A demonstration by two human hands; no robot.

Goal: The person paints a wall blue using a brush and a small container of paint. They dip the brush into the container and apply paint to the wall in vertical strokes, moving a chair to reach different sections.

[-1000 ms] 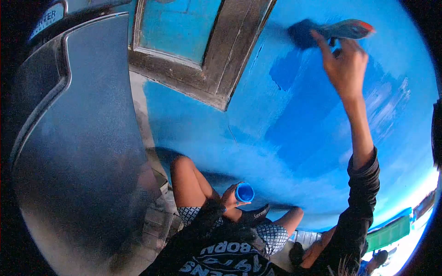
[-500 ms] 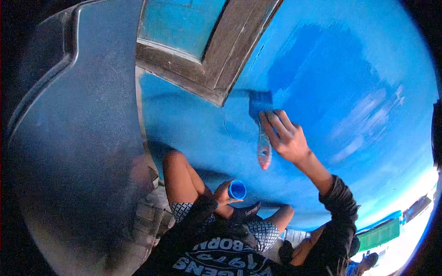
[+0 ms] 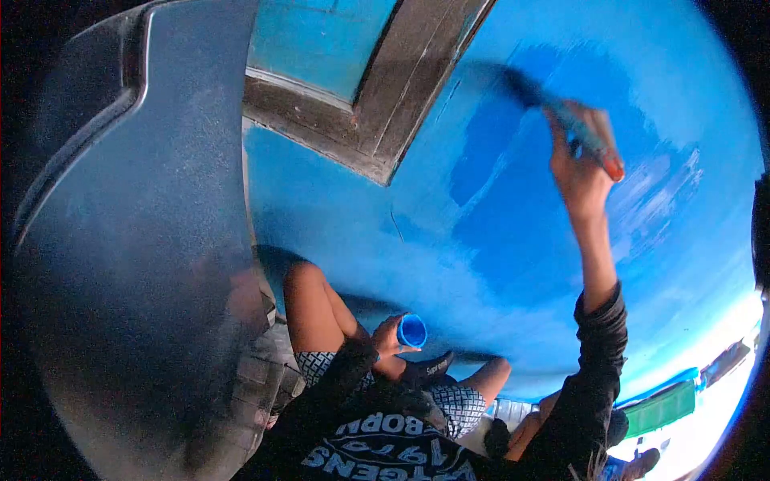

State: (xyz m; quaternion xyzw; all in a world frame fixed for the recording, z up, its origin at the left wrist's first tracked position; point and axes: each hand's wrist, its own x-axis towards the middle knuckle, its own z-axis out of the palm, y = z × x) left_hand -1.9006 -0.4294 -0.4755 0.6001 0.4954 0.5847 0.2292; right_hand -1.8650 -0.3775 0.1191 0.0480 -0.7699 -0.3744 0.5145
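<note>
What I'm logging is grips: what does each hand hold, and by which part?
Right hand: paintbrush, by its handle. Left hand: small blue cup, gripped around its side.

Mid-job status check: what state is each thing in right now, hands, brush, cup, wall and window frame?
wall, partly coated: darker blue patch amid paler blue.
paintbrush, bristles against the wall, motion-blurred.
right hand, raised, shut round the paintbrush handle.
cup, open, blue inside.
left hand, held low, gripping the cup.
window frame, dark worn wood.
</note>
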